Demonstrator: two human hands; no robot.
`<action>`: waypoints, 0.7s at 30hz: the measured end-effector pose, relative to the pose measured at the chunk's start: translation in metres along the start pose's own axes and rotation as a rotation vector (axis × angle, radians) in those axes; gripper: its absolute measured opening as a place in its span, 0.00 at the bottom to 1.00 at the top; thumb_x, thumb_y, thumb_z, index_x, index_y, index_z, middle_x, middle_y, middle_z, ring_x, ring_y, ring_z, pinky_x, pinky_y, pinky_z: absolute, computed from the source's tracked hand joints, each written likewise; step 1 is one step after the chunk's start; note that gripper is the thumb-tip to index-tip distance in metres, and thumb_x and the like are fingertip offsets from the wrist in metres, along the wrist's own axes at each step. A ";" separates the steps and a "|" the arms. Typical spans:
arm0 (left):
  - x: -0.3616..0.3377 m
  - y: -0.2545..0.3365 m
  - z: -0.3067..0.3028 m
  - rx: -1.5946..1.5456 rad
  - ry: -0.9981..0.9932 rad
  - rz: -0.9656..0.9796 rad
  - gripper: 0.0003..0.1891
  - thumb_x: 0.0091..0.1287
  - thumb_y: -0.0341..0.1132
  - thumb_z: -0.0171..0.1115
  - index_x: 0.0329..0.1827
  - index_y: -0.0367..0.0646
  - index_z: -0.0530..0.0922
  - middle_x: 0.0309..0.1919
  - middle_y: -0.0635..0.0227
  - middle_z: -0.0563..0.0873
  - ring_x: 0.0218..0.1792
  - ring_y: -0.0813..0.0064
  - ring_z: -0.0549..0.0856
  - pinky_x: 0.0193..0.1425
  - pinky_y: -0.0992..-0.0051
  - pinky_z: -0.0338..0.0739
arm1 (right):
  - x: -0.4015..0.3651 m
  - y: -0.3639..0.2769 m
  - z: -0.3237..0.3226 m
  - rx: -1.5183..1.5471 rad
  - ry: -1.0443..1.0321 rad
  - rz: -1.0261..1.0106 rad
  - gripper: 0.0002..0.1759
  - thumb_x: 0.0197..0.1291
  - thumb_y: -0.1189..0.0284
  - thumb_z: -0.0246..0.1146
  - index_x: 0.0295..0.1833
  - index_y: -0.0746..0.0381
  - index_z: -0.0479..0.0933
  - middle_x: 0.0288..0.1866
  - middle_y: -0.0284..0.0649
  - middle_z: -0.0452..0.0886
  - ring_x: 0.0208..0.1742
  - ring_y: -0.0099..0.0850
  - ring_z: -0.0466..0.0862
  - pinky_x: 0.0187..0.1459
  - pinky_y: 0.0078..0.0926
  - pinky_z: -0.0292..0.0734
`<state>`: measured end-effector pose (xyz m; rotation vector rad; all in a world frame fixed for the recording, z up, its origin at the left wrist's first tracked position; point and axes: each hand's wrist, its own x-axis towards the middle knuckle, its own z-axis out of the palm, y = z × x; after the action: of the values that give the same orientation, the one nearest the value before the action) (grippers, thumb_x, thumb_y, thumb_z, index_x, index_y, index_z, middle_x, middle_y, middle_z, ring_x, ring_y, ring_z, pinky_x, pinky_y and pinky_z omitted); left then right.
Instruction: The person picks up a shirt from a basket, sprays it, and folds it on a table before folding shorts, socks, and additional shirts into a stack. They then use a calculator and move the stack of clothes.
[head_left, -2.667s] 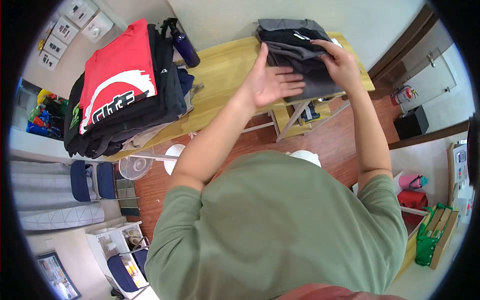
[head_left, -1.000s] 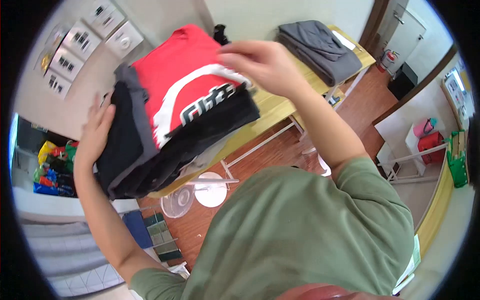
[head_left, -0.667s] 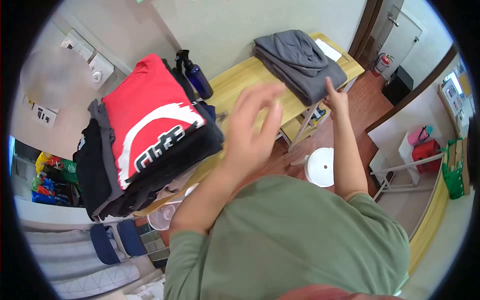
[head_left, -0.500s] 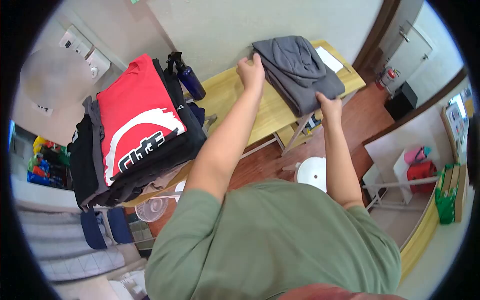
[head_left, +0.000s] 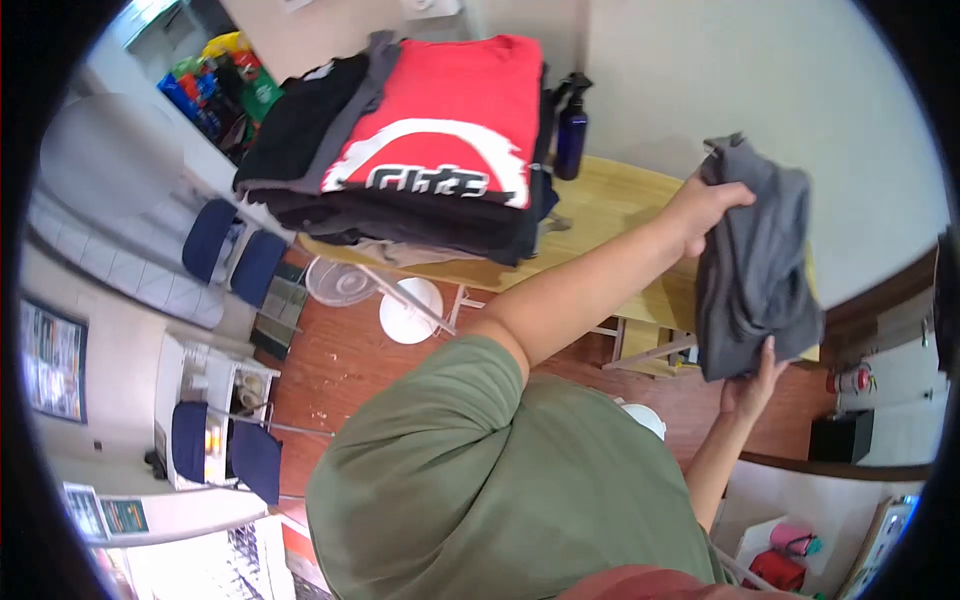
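A folded dark grey hoodie [head_left: 755,265] is held up at the right end of the wooden table, with both of my hands on it. My left hand [head_left: 708,212] grips its left edge near the top, thumb across the cloth. Below, my right hand [head_left: 752,388] clasps the bottom edge, thumb in front and fingers partly hidden behind. To the left, a red T-shirt [head_left: 455,95] with a white and black print lies on top of a tall stack of dark folded clothes [head_left: 400,222].
The wooden table [head_left: 610,205] runs along the wall. A dark blue spray bottle [head_left: 571,135] stands beside the clothes stack. White round stools [head_left: 411,311] and navy chairs [head_left: 257,268] are on the floor. A fire extinguisher [head_left: 850,380] and a black box [head_left: 840,436] stand at right.
The hoodie has gone from lying on the table to being lifted in my hands, and now looks narrower. My view has turned left toward the clothes stack.
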<state>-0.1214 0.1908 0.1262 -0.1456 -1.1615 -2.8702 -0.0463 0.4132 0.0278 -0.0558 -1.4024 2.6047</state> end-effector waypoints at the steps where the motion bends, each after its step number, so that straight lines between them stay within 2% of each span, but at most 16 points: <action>1: -0.011 0.018 0.000 0.050 -0.081 0.152 0.26 0.60 0.29 0.67 0.61 0.34 0.72 0.52 0.56 0.83 0.52 0.65 0.83 0.58 0.63 0.80 | -0.006 -0.009 0.016 0.091 -0.062 -0.036 0.34 0.70 0.67 0.62 0.78 0.54 0.59 0.73 0.43 0.69 0.73 0.39 0.69 0.65 0.48 0.72; 3: -0.056 0.093 0.017 0.254 0.027 0.443 0.34 0.59 0.37 0.73 0.65 0.31 0.68 0.51 0.55 0.83 0.51 0.67 0.83 0.55 0.65 0.80 | 0.002 -0.030 0.050 0.001 -0.227 -0.039 0.31 0.72 0.66 0.59 0.76 0.64 0.61 0.71 0.46 0.71 0.69 0.41 0.73 0.69 0.45 0.69; 4: -0.093 0.135 0.023 0.535 0.242 0.496 0.24 0.61 0.44 0.72 0.56 0.39 0.80 0.45 0.65 0.86 0.37 0.76 0.80 0.39 0.72 0.77 | 0.003 -0.042 0.080 0.008 -0.276 -0.030 0.30 0.72 0.65 0.58 0.74 0.66 0.63 0.70 0.47 0.72 0.68 0.41 0.74 0.69 0.43 0.70; 6: -0.136 0.207 0.017 0.699 0.278 0.723 0.25 0.61 0.44 0.72 0.58 0.40 0.78 0.47 0.65 0.84 0.40 0.74 0.80 0.42 0.71 0.78 | -0.019 -0.073 0.167 0.078 -0.278 -0.005 0.28 0.67 0.68 0.62 0.67 0.73 0.70 0.63 0.51 0.78 0.62 0.39 0.80 0.65 0.38 0.74; 8: -0.176 0.270 0.006 0.823 0.305 0.895 0.26 0.62 0.43 0.71 0.60 0.41 0.76 0.48 0.64 0.83 0.42 0.72 0.80 0.44 0.70 0.78 | -0.005 -0.080 0.227 0.234 -0.680 0.102 0.23 0.69 0.68 0.61 0.64 0.72 0.75 0.60 0.50 0.81 0.61 0.40 0.82 0.65 0.37 0.76; 10: -0.214 0.325 -0.010 0.927 0.345 0.999 0.27 0.63 0.42 0.70 0.63 0.43 0.74 0.50 0.63 0.82 0.44 0.69 0.80 0.46 0.69 0.78 | -0.009 -0.076 0.306 0.192 -0.750 0.100 0.19 0.68 0.68 0.62 0.57 0.71 0.78 0.52 0.45 0.85 0.52 0.32 0.85 0.60 0.30 0.79; 11: -0.231 0.352 -0.022 0.965 0.370 1.021 0.28 0.63 0.42 0.70 0.64 0.43 0.73 0.51 0.63 0.82 0.45 0.68 0.80 0.47 0.68 0.78 | 0.007 -0.060 0.334 0.194 -0.851 0.165 0.18 0.65 0.66 0.65 0.53 0.69 0.79 0.47 0.42 0.86 0.49 0.29 0.85 0.56 0.29 0.81; 12: -0.246 0.376 -0.036 0.992 0.402 1.021 0.28 0.63 0.41 0.70 0.65 0.44 0.72 0.52 0.63 0.81 0.46 0.67 0.80 0.49 0.68 0.78 | 0.021 -0.043 0.362 0.166 -0.894 0.221 0.21 0.71 0.65 0.60 0.61 0.69 0.76 0.54 0.45 0.84 0.52 0.34 0.85 0.57 0.32 0.80; 13: -0.259 0.400 -0.055 1.006 0.445 0.983 0.29 0.63 0.41 0.69 0.66 0.44 0.71 0.52 0.62 0.80 0.47 0.66 0.81 0.50 0.67 0.78 | -0.015 -0.039 0.393 0.121 -1.010 0.295 0.44 0.65 0.61 0.67 0.79 0.63 0.54 0.70 0.64 0.68 0.62 0.48 0.80 0.54 0.39 0.83; 14: -0.269 0.421 -0.079 1.006 0.497 0.920 0.30 0.64 0.41 0.69 0.67 0.45 0.70 0.53 0.62 0.80 0.49 0.65 0.81 0.51 0.67 0.78 | -0.014 -0.021 0.408 -0.037 -0.984 0.310 0.32 0.65 0.61 0.66 0.68 0.66 0.66 0.60 0.54 0.77 0.56 0.40 0.82 0.54 0.35 0.82; 15: -0.277 0.445 -0.112 0.998 0.595 0.795 0.22 0.66 0.39 0.67 0.62 0.47 0.76 0.46 0.67 0.83 0.41 0.72 0.83 0.44 0.73 0.79 | -0.014 0.006 0.421 -0.194 -0.958 0.323 0.24 0.66 0.60 0.66 0.58 0.69 0.77 0.51 0.43 0.85 0.50 0.31 0.85 0.54 0.31 0.81; 17: -0.291 0.458 -0.185 1.332 0.736 0.385 0.25 0.66 0.42 0.67 0.66 0.49 0.74 0.54 0.64 0.82 0.55 0.69 0.82 0.51 0.70 0.79 | -0.041 0.038 0.424 -0.390 -0.905 0.210 0.36 0.59 0.60 0.72 0.65 0.71 0.70 0.54 0.47 0.82 0.54 0.35 0.84 0.54 0.32 0.82; 18: -0.294 0.458 -0.205 1.495 0.772 0.123 0.27 0.63 0.45 0.68 0.63 0.45 0.77 0.52 0.62 0.82 0.52 0.67 0.82 0.56 0.68 0.77 | -0.054 0.043 0.423 -0.490 -0.867 0.161 0.38 0.59 0.60 0.72 0.68 0.70 0.67 0.57 0.48 0.80 0.56 0.37 0.83 0.55 0.32 0.82; 19: -0.294 0.453 -0.211 1.522 0.807 0.171 0.29 0.65 0.47 0.67 0.66 0.44 0.75 0.55 0.61 0.81 0.57 0.70 0.79 0.60 0.69 0.73 | -0.025 0.059 0.421 -0.543 -0.966 0.114 0.40 0.59 0.57 0.72 0.70 0.67 0.67 0.63 0.52 0.76 0.60 0.46 0.81 0.58 0.37 0.80; 20: -0.293 0.454 -0.212 1.544 0.846 0.223 0.31 0.67 0.50 0.65 0.69 0.43 0.73 0.58 0.61 0.79 0.62 0.72 0.75 0.63 0.70 0.69 | -0.019 0.045 0.432 -0.726 -0.932 -0.267 0.41 0.58 0.57 0.73 0.72 0.65 0.67 0.65 0.52 0.75 0.62 0.44 0.79 0.60 0.37 0.78; 21: -0.287 0.472 -0.209 1.656 0.756 0.440 0.31 0.68 0.50 0.65 0.69 0.41 0.73 0.61 0.60 0.78 0.62 0.71 0.75 0.65 0.69 0.68 | -0.020 0.027 0.439 -0.899 -0.862 -0.630 0.42 0.58 0.57 0.73 0.73 0.64 0.66 0.68 0.51 0.73 0.64 0.42 0.78 0.61 0.36 0.77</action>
<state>0.1840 -0.2925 0.2739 0.5650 -2.2500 -0.7625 -0.0828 0.0332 0.2473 1.2581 -2.2276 1.3297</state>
